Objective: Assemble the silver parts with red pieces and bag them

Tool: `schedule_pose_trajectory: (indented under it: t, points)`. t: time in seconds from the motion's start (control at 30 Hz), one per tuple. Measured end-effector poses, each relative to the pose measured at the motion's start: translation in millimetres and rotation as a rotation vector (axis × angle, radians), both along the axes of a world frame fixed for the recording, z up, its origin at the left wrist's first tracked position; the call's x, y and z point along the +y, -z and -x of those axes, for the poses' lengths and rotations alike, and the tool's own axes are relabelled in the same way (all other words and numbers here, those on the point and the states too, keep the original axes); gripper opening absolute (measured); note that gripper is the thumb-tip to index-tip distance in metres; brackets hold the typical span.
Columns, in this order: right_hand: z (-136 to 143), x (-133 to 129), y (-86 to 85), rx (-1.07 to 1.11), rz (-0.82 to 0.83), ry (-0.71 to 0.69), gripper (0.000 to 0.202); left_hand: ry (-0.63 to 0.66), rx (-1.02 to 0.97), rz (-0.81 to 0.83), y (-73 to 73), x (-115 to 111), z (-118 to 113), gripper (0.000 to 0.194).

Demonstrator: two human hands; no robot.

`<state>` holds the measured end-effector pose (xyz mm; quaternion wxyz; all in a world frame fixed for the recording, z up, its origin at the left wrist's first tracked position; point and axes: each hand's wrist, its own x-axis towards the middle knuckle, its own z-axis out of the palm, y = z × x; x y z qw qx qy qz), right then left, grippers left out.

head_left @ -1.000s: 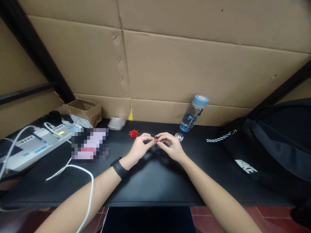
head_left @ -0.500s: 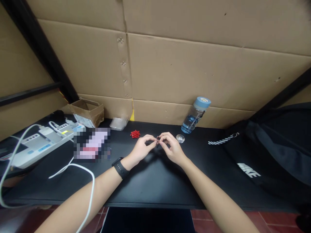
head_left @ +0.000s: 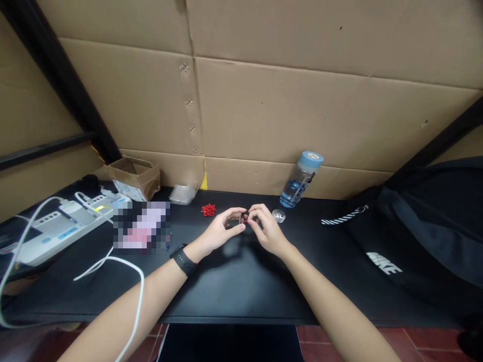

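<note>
Over the middle of the black table, my left hand [head_left: 222,229] pinches a small dark round piece [head_left: 242,218] between thumb and fingers. Close against it on the right, my right hand [head_left: 266,229] has its fingertips closed on a small red item [head_left: 246,220], which touches or nearly touches the dark piece; the exact contact is too small to tell. A pile of red pieces [head_left: 208,209] lies just beyond my left hand. Beyond my right hand sits a clear round dish [head_left: 278,216].
Behind the dish stands a blue-lidded water bottle [head_left: 301,180]. A black bag [head_left: 418,241] fills the right side. At left are a power strip [head_left: 68,231], a white cable [head_left: 140,301], an open cardboard box [head_left: 145,181], a blurred patch [head_left: 143,226] and clear packets [head_left: 183,194].
A red item now shows at my right fingertips. My left thumb and fingers have spread a little around the dark piece, which has turned. The view has shifted slightly.
</note>
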<state>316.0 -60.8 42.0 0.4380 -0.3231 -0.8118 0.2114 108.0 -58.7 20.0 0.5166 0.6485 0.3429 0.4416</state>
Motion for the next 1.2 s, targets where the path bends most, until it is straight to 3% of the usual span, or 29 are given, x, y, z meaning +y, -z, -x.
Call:
schedule_pose_trajectory:
  t: [0.13,0.4,0.7,0.93,1.07,1.2]
  points:
    - [-7,3,-3.2,-0.011,-0.026,0.035,0.008,-0.042,0.066,-0.048,-1.5,2,3,0.045]
    - [-3,2,7.8,0.088,0.109,0.032,0.009,-0.133,0.118,-0.093,-1.0,2,0,0.042]
    - [-2,5,11.8,0.128,0.161,0.029,0.013,-0.063,0.152,-0.14,1.9,1,-1,0.036]
    - [3,1,10.9,-0.003,0.053,0.002,0.009,-0.176,0.523,-0.412,1.2,-5,-1,0.032]
    - [1,2,10.6,-0.001,0.03,0.015,0.009,-0.204,0.564,-0.42,1.7,-5,-2,0.02]
    - [-2,4,10.5,-0.03,0.011,0.041,0.007,-0.209,0.597,-0.385,0.8,-4,-2,0.021]
